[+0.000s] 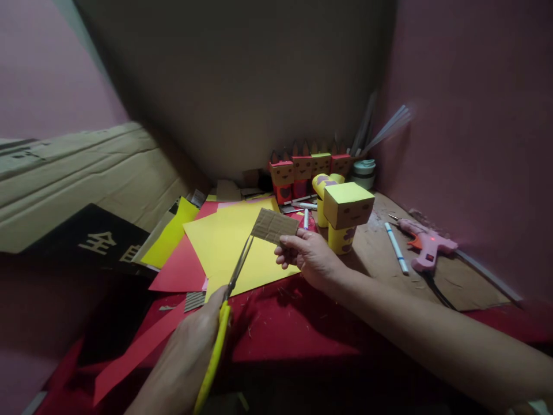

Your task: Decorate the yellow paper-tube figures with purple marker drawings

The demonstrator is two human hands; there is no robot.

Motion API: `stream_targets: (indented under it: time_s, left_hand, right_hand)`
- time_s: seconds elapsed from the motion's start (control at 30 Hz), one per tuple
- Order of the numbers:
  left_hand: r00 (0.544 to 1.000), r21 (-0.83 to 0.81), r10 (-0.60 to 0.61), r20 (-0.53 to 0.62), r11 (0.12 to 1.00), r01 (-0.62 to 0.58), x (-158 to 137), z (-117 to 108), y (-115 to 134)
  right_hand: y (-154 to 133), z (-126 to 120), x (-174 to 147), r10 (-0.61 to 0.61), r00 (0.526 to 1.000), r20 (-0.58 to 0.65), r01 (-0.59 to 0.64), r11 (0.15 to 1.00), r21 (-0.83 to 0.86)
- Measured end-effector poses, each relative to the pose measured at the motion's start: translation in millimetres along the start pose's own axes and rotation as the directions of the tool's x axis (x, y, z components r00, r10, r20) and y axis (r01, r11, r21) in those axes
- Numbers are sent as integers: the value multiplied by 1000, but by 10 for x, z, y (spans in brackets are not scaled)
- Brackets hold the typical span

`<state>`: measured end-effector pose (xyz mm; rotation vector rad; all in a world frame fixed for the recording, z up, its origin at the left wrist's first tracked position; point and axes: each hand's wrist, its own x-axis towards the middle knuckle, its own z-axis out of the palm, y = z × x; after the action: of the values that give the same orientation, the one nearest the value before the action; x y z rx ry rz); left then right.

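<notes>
In my right hand a small rectangle of brown cardboard is pinched between thumb and fingers, raised over the yellow paper. My left hand grips a pair of yellow-handled scissors. Its blades point up and away, with the tips at the lower left corner of the cardboard; whether they touch it I cannot tell. Just beyond my right hand stands a figure with a box head and a yellow body. A red paper strip lies beside my left hand.
Several box-headed figures line the back. A pink glue gun and a blue-white marker lie at right on a cardboard sheet. A large cardboard box leans at left. Red cloth covers the table; a lidded jar stands behind.
</notes>
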<state>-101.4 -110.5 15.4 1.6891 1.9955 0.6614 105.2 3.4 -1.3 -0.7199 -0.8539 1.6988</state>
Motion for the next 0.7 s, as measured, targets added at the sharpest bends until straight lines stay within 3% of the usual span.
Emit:
stream_targets:
  time_s: [0.23, 0.4, 0.6, 0.7]
  left_hand:
    - [966, 163, -21, 257, 986, -22, 72, 59, 309]
    - [963, 183, 44, 266, 978, -96, 174, 136, 402]
    - [965, 236, 8, 262, 969, -73, 241, 207, 317]
    - [967, 185, 8, 254, 981, -57, 220, 199, 342]
  right_hand:
    - [26, 25, -11, -6, 1000, 17, 5, 999, 32]
    - [52, 54, -14, 5, 999, 38, -6, 999, 40]
    - [71, 52, -12, 20, 998, 55, -23, 999, 50]
    - [75, 44, -7, 22, 998, 57, -25, 998, 50]
